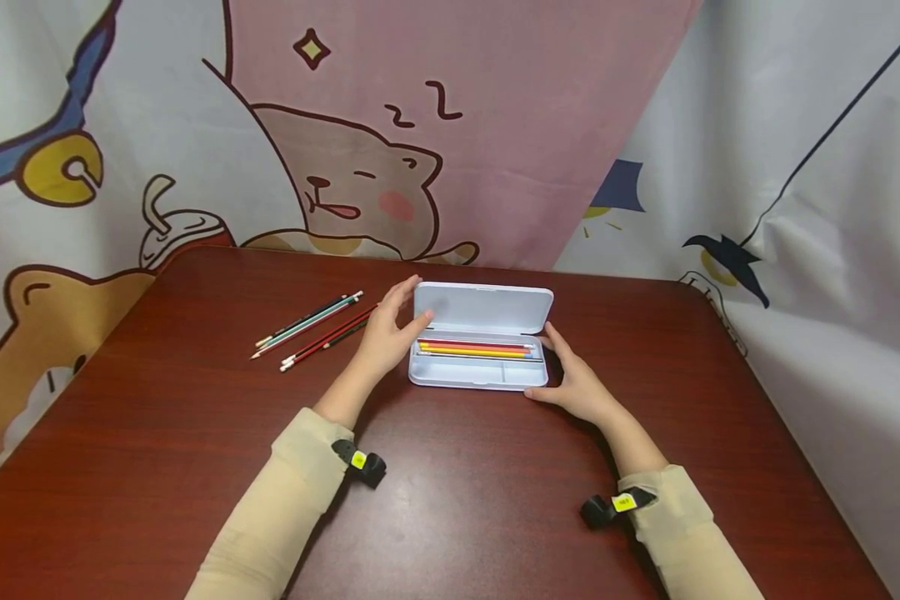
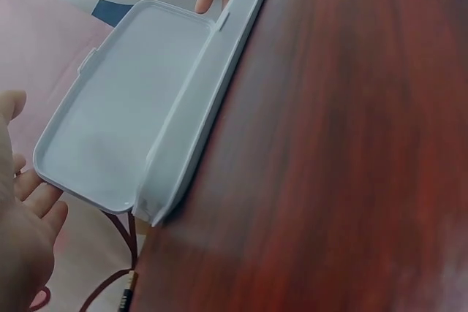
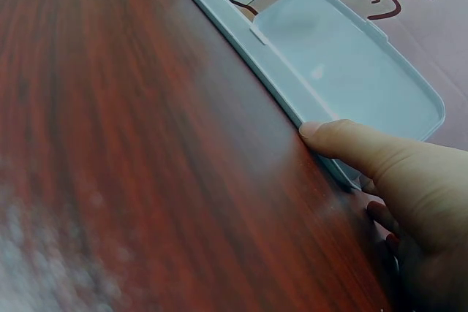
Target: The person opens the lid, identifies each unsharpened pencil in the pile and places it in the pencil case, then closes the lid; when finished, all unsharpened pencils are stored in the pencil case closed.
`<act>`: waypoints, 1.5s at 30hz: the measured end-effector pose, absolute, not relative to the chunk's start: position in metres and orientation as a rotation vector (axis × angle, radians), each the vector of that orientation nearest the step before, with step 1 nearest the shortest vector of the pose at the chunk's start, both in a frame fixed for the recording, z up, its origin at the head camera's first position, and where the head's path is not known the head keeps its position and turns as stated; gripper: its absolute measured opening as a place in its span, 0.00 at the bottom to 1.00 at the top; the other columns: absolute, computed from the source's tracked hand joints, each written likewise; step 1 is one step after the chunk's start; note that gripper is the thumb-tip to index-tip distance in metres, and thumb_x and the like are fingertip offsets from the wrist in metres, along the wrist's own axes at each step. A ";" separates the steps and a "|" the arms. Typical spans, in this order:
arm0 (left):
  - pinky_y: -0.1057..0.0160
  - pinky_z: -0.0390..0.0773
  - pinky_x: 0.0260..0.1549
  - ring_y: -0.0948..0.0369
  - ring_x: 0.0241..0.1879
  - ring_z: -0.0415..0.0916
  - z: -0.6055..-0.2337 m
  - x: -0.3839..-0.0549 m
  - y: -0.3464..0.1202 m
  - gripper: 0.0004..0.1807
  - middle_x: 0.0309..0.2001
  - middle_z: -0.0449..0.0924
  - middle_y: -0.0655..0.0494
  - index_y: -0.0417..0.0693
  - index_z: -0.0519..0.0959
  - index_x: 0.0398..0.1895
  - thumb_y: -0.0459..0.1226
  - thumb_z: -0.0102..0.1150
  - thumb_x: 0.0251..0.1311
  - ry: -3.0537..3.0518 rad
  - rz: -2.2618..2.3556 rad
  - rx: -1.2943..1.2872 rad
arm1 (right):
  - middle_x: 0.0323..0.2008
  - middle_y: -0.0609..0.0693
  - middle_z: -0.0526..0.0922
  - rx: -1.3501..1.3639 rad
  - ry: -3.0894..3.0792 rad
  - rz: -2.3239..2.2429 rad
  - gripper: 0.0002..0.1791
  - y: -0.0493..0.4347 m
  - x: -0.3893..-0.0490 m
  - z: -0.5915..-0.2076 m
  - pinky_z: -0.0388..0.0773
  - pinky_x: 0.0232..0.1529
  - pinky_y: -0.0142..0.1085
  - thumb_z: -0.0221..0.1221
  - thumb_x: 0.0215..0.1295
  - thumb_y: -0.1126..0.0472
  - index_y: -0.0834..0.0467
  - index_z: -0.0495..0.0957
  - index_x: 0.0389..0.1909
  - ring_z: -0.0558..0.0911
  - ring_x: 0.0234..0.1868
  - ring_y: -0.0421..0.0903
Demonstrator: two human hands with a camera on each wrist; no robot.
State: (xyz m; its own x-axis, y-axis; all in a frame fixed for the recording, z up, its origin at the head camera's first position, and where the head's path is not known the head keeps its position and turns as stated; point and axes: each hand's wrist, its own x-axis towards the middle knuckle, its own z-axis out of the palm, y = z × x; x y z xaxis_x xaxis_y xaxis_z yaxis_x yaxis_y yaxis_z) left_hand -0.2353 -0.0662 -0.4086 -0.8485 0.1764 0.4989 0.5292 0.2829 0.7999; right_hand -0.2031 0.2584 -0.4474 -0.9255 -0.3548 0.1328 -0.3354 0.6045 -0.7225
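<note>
A white pencil case [image 1: 456, 375] lies on the table with its lid [image 1: 484, 308] raised at the back. Several pencils [image 1: 468, 350], red, yellow and dark, lie inside its rear part. My left hand [image 1: 387, 337] is at the lid's left edge; in the left wrist view its fingertips touch the lid [image 2: 121, 107] from behind, the thumb standing apart. At the other end my right hand [image 1: 581, 387] holds the case, its thumb on the front corner and its fingers around the far side. The thumb's contact shows in the right wrist view, the fingertips partly hidden.
Left of the case, several loose pencils [image 1: 307, 323] lie on the brown table [image 1: 450, 483], along with red and dark pencils [image 1: 322, 339] partly behind my left hand. A cartoon-printed cloth [image 1: 525, 150] hangs beyond the table's back edge.
</note>
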 end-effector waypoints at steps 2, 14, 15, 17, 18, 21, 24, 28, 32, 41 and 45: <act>0.56 0.64 0.60 0.51 0.62 0.65 -0.406 -0.233 -0.068 0.31 0.63 0.68 0.43 0.36 0.65 0.67 0.33 0.62 0.61 -2.264 -1.555 -0.655 | 0.66 0.59 0.64 -0.606 2.792 -1.258 0.64 0.258 -0.203 -0.447 0.49 0.66 0.53 0.75 0.47 0.60 0.59 0.39 0.75 0.58 0.68 0.52; 0.54 0.60 0.62 0.57 0.64 0.62 -0.404 -0.214 -0.080 0.30 0.63 0.68 0.48 0.41 0.68 0.65 0.38 0.63 0.60 -2.344 -1.411 -0.846 | 0.68 0.60 0.62 -0.603 2.780 -1.274 0.65 0.258 -0.201 -0.445 0.48 0.66 0.53 0.75 0.47 0.59 0.57 0.37 0.76 0.56 0.69 0.54; 0.53 0.61 0.61 0.57 0.64 0.62 -0.404 -0.212 -0.081 0.30 0.63 0.68 0.48 0.41 0.68 0.65 0.38 0.63 0.60 -2.351 -1.405 -0.860 | 0.68 0.60 0.62 -0.597 2.782 -1.269 0.64 0.258 -0.201 -0.445 0.48 0.66 0.53 0.75 0.47 0.58 0.57 0.38 0.76 0.56 0.70 0.54; 0.52 0.61 0.61 0.57 0.65 0.62 -0.405 -0.208 -0.083 0.31 0.64 0.67 0.48 0.40 0.68 0.66 0.39 0.63 0.60 -2.363 -1.387 -0.886 | 0.69 0.61 0.61 -0.584 2.788 -1.262 0.64 0.259 -0.201 -0.446 0.48 0.66 0.53 0.75 0.46 0.57 0.57 0.38 0.75 0.55 0.70 0.54; 0.52 0.61 0.61 0.57 0.65 0.61 -0.405 -0.206 -0.084 0.31 0.64 0.67 0.49 0.41 0.67 0.66 0.39 0.63 0.60 -2.373 -1.376 -0.896 | 0.69 0.61 0.60 -0.574 2.792 -1.265 0.64 0.259 -0.201 -0.446 0.49 0.66 0.53 0.75 0.46 0.57 0.56 0.38 0.75 0.56 0.70 0.54; 0.52 0.61 0.61 0.57 0.65 0.61 -0.405 -0.201 -0.086 0.33 0.65 0.66 0.49 0.41 0.66 0.67 0.39 0.63 0.59 -2.399 -1.354 -0.928 | 0.69 0.63 0.59 -0.564 2.816 -1.284 0.64 0.260 -0.200 -0.445 0.50 0.65 0.55 0.74 0.48 0.57 0.55 0.38 0.76 0.57 0.69 0.57; 0.52 0.60 0.62 0.57 0.66 0.59 -0.404 -0.196 -0.087 0.34 0.67 0.63 0.49 0.43 0.64 0.69 0.40 0.63 0.60 -2.444 -1.319 -0.944 | 0.71 0.60 0.56 -0.598 2.850 -1.343 0.62 0.258 -0.198 -0.439 0.50 0.64 0.57 0.73 0.50 0.59 0.49 0.38 0.76 0.55 0.70 0.57; 0.51 0.58 0.63 0.56 0.68 0.56 -0.402 -0.189 -0.089 0.35 0.69 0.60 0.49 0.44 0.62 0.70 0.43 0.62 0.61 -2.523 -1.244 -0.944 | 0.73 0.52 0.52 -0.701 2.928 -1.336 0.59 0.254 -0.192 -0.427 0.51 0.64 0.58 0.72 0.51 0.59 0.43 0.42 0.76 0.53 0.71 0.53; 0.50 0.57 0.63 0.56 0.70 0.52 -0.399 -0.181 -0.092 0.36 0.71 0.57 0.49 0.41 0.61 0.70 0.45 0.60 0.62 -2.595 -1.137 -0.968 | 0.73 0.51 0.52 -0.839 3.018 -1.157 0.55 0.251 -0.185 -0.418 0.49 0.66 0.55 0.71 0.51 0.55 0.47 0.47 0.76 0.52 0.72 0.52; 0.52 0.45 0.67 0.52 0.72 0.46 -0.401 -0.169 -0.087 0.40 0.72 0.54 0.43 0.34 0.58 0.70 0.50 0.58 0.63 -2.683 -0.903 -1.122 | 0.72 0.58 0.54 -1.063 3.070 -0.728 0.51 0.243 -0.166 -0.408 0.42 0.69 0.48 0.68 0.53 0.44 0.62 0.55 0.72 0.50 0.73 0.53; 0.52 0.43 0.67 0.51 0.73 0.42 -0.403 -0.164 -0.084 0.42 0.73 0.50 0.44 0.35 0.57 0.71 0.54 0.54 0.64 -2.764 -0.761 -1.187 | 0.72 0.58 0.54 -1.039 3.022 -0.623 0.52 0.240 -0.156 -0.410 0.43 0.68 0.51 0.65 0.55 0.38 0.62 0.55 0.72 0.49 0.73 0.52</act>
State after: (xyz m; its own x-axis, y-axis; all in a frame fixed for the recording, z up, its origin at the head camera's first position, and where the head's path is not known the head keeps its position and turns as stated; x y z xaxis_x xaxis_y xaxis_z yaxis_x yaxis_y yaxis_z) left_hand -0.1638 -0.0841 -0.4030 -0.7068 0.6715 0.2223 0.6907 0.5873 0.4219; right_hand -0.1555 0.2398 -0.4096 -0.7905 -0.5687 0.2274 -0.6123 0.7240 -0.3178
